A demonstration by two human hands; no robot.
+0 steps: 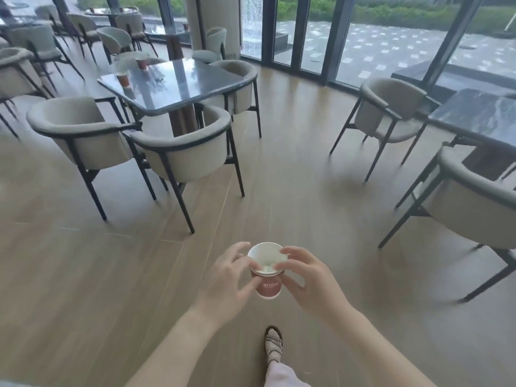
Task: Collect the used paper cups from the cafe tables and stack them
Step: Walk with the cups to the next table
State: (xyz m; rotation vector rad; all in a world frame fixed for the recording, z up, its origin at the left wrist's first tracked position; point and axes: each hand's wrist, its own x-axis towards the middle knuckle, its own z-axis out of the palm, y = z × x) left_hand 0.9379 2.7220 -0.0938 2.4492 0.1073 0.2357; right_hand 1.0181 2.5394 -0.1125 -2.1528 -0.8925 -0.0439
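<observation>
We pinch one paper cup [267,286] between left hand [229,277] and right hand [310,280]; two more cups [123,79] stand on the table [181,88] far beyond the left hand; next, we reckon, walking there.

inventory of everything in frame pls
held cup: 1, maybe a nested stack, red-brown, white inside, between both hands
table cups: 2, red-brown, left table's far side
tables: 2, dark glossy, left and right edge
chairs: ten or more, beige, dark frames, round the tables
floor: wood-tone
glass wall: back
foot: 1, pale sandal, bottom centre
left hand: on held cup
right hand: on held cup
</observation>
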